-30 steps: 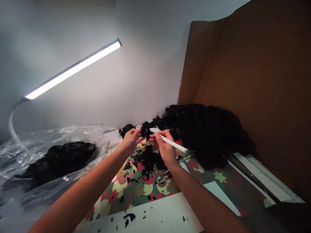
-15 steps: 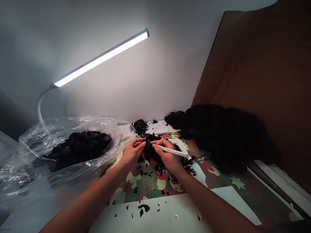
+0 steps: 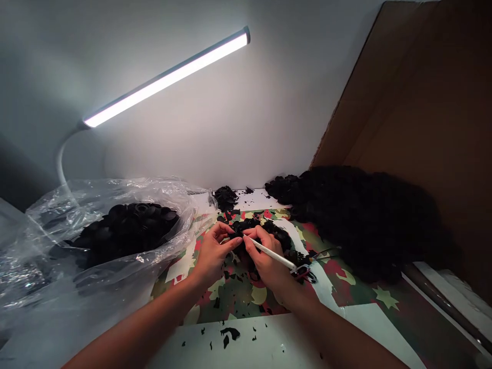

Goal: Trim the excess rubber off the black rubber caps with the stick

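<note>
Head view: right hand point(image 3: 269, 267) closed around white stick point(image 3: 273, 254).

Tilted wht pen-like tool point(image 3: 271, 252), far end nr small blk piece point(image 3: 238, 229)

Plastic bag point(image 3: 42, 233) placed frame left, lamp point(image 3: 169, 77) set above; heap point(image 3: 369, 220) piled right before cardboard point(image 3: 430, 102); pen-like tool point(image 3: 274, 254) positioned centre.

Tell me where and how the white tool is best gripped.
Probably near its tip, from the right, in a pencil-like pinch, as the right hand has it: the white tool is slim and straight, and slants with its tip between the hands and its rear end out to the right.
</note>
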`<state>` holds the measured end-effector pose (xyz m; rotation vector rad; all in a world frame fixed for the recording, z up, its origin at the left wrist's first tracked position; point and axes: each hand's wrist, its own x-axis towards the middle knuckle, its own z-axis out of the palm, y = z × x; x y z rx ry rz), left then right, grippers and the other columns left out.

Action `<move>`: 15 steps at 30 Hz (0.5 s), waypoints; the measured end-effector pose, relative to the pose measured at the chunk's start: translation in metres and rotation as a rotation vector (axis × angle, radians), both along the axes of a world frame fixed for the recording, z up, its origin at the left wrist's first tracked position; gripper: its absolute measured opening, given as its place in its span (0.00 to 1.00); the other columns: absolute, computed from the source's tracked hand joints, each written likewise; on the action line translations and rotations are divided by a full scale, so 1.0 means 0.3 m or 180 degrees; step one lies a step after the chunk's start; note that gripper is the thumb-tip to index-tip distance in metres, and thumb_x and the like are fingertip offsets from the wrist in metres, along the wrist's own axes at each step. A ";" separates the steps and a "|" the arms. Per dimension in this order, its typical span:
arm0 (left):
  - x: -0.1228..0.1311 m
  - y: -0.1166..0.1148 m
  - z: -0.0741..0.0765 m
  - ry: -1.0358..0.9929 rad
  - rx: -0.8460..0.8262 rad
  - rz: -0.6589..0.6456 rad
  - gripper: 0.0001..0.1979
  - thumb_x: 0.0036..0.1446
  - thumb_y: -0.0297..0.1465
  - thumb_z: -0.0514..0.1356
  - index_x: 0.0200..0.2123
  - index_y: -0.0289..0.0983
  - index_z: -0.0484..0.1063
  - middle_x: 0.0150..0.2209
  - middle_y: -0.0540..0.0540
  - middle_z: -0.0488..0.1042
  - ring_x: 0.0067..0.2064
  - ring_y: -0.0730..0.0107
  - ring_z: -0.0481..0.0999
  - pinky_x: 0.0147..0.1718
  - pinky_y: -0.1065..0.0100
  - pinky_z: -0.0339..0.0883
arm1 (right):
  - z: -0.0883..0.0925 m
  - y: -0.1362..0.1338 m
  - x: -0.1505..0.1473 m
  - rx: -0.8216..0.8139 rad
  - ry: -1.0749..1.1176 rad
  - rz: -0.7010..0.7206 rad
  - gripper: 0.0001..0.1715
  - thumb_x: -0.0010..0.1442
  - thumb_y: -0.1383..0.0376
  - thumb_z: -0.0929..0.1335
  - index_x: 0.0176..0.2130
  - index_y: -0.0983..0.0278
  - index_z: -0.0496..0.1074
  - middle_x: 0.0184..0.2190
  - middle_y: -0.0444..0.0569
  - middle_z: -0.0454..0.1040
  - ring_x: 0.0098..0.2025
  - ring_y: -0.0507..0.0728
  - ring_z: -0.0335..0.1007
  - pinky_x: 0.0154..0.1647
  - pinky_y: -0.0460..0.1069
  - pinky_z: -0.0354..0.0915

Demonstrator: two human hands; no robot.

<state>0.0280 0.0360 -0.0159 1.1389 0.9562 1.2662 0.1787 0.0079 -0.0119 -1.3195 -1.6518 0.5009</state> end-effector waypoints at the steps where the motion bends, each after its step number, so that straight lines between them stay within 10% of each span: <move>1: 0.002 -0.007 0.003 -0.0009 0.0006 -0.0046 0.16 0.45 0.32 0.74 0.30 0.38 0.69 0.30 0.53 0.74 0.32 0.72 0.73 0.31 0.73 0.65 | -0.005 0.003 -0.003 0.0073 -0.0168 -0.0065 0.10 0.66 0.63 0.63 0.31 0.60 0.66 0.34 0.47 0.78 0.38 0.59 0.73 0.44 0.53 0.61; 10: -0.034 0.002 0.073 -0.0921 -0.0388 -0.0340 0.18 0.40 0.29 0.76 0.30 0.38 0.71 0.32 0.53 0.74 0.32 0.75 0.74 0.32 0.74 0.67 | 0.000 0.133 0.211 -0.0041 -0.0204 -0.0665 0.11 0.61 0.63 0.64 0.27 0.58 0.62 0.28 0.47 0.76 0.31 0.59 0.70 0.35 0.51 0.60; 15: -0.032 0.011 0.038 -0.0942 -0.0576 -0.0179 0.20 0.40 0.29 0.77 0.36 0.38 0.74 0.34 0.51 0.76 0.34 0.72 0.76 0.35 0.72 0.70 | 0.046 0.078 0.157 0.0083 0.0053 -0.0453 0.14 0.64 0.59 0.65 0.27 0.59 0.66 0.37 0.48 0.80 0.39 0.58 0.75 0.41 0.50 0.65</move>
